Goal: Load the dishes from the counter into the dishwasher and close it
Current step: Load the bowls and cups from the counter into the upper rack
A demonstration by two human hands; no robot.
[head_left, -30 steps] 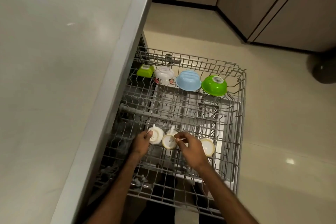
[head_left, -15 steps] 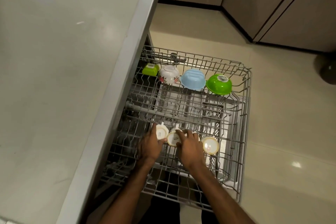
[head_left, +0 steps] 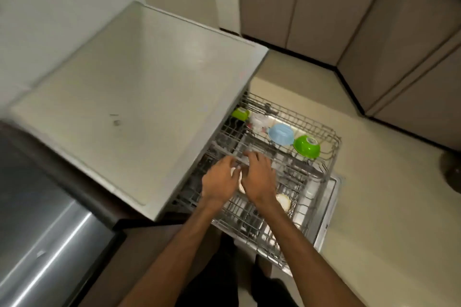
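White cup (head_left: 237, 178) sits in the dishwasher rack (head_left: 296, 177) between my hands. Left hand (head_left: 219, 183) curls its fingers against it, though blur hides any grip. Right hand (head_left: 259, 179) lies palm-down, fingers straight. Blue bowl (head_left: 280, 133) and green bowl (head_left: 306, 147) stand at two o'clock, the surface (head_left: 137, 97) at ten.

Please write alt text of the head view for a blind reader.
A person's left hand and right hand lie over a white cup in the pulled-out dishwasher rack; blur hides whether they hold it. A second white cup sits to its right. Along the rack's far edge sit a small green cup, a white bowl, a blue bowl and a green bowl.
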